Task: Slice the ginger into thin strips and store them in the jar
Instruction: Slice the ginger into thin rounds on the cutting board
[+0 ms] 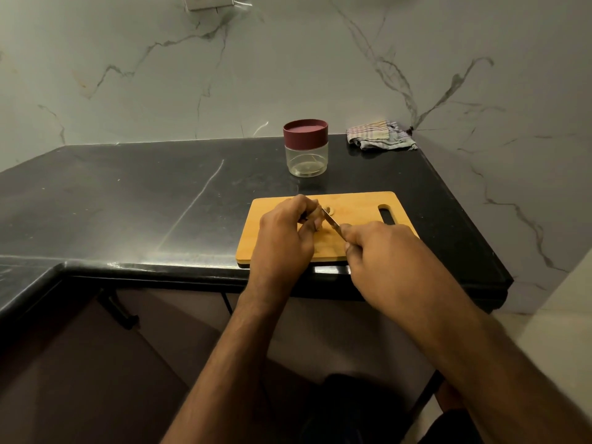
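Left hand [283, 233] is pinning small, likely slippery pale ginger piece [329, 210] on wooden chopping board [358, 203]; right hand [381, 251] is clamping thin steel knife [331, 221]; lidded clear jar [306, 148] is waiting.

Two bare forearms are seen entering from the bottom of the frame, one from the lower centre and one from the lower right. No sleeves, watches or bracelets are seen on them as far as the frame edge. The left hand [283, 238] and the right hand [384, 251] are ungloved, and no rings can be made out. Dark clothing is glimpsed at the bottom right edge, too dim to be identified.
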